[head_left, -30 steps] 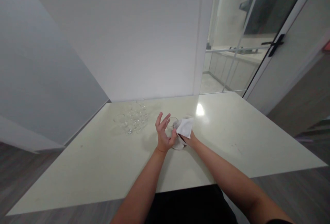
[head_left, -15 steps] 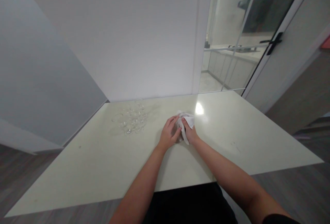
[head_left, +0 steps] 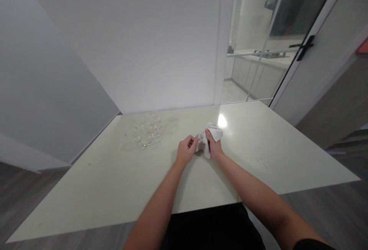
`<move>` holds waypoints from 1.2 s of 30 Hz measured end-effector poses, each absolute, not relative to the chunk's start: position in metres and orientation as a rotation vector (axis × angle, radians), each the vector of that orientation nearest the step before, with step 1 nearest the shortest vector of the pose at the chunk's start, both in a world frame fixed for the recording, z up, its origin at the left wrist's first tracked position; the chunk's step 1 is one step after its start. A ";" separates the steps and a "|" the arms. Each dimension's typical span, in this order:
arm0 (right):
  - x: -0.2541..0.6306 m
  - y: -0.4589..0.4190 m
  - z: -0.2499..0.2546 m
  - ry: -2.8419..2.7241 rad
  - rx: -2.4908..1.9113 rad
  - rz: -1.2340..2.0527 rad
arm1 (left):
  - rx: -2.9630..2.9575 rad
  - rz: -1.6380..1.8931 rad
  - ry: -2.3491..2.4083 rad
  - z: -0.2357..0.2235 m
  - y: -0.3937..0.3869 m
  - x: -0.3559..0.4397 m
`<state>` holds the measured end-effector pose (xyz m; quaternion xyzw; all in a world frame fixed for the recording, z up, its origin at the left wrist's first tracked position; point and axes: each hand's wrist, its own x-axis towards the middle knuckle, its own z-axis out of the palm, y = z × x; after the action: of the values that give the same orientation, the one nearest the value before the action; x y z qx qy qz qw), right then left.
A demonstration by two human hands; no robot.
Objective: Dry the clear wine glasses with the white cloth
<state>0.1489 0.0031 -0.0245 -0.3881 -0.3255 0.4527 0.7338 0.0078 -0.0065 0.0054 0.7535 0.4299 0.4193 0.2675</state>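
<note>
1. Seen from the head camera, both hands meet near the middle of the pale tabletop (head_left: 115, 188), the forearms reaching in from the near edge.
2. Right hand (head_left: 214, 148): its fingers are curled around a crumpled white cloth (head_left: 211, 134), which bunches up above and to the far side of the hand.
3. Left hand (head_left: 185, 151): its fingers are bent close together and pinch at the left edge of the cloth; whether a glass sits inside the cloth cannot be told.
4. Key relation: the cloth lies between the two hands, just right of the left fingertips and in the right hand's grip, so the right hand is the nearer one.
5. Farther left and back, well apart from the hands, stands a cluster of clear glasses (head_left: 146, 135), near the white wall (head_left: 161, 50).
</note>
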 end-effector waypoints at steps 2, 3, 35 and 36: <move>0.149 0.000 -0.021 -0.720 -0.861 0.965 | 1.942 1.175 1.143 0.008 -0.008 0.007; 0.149 -0.001 -0.020 -0.722 -0.861 0.973 | 1.902 1.208 1.141 0.009 -0.008 0.007; 0.161 0.003 -0.018 -0.826 -1.006 1.138 | 2.339 1.442 1.061 0.012 -0.012 -0.003; 0.163 0.003 -0.017 -0.852 -1.013 1.112 | 2.311 1.430 1.100 0.012 -0.011 -0.002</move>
<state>0.1627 0.0026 -0.0171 -0.4459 -0.3749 0.4892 0.6491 -0.0015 -0.0111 0.0118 0.7839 0.3732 0.4851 0.1045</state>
